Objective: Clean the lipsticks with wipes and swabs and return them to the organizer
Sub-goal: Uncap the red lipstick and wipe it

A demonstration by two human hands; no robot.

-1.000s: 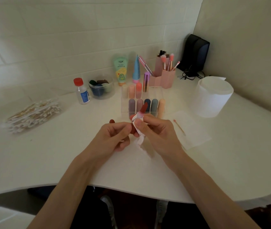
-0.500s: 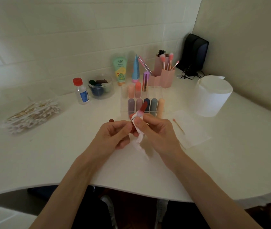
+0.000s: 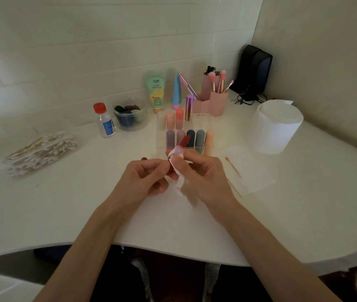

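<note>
**Here, both hands on one lipstick**

Just in front of the organizer point(image 3: 208, 122), the left hand point(image 3: 149, 177) curls its fingers round the base of an open lipstick point(image 3: 185, 140). The right hand point(image 3: 203, 177) pinches a white wipe point(image 3: 178, 182) round the lipstick's neck with thumb and fingertips. The dark red tip sticks up past the wipe and tilts to the right. The wipe's loose end hangs down between the two hands, above the table point(image 3: 64, 203).

The raised tip covers part of the organizer's front row, where the capped lipsticks point(image 3: 200, 138) stand upright side by side; a few more stand in the back row. On the right, a used swab point(image 3: 233, 166) lies on a flat white sheet point(image 3: 253, 171), near the right hand but apart from it. Beyond the sheet stands a tissue roll point(image 3: 275, 127).

On the left, well apart from the hands, is a clear box of cotton swabs point(image 3: 40, 149). Along the wall stand a small bottle point(image 3: 104, 120) with a red cap, a clear tub point(image 3: 130, 115) of dark sponges, a green tube point(image 3: 156, 92), a blue tube point(image 3: 176, 92) and a pink brush holder point(image 3: 216, 103). A black device point(image 3: 253, 70) sits in the corner.
</note>
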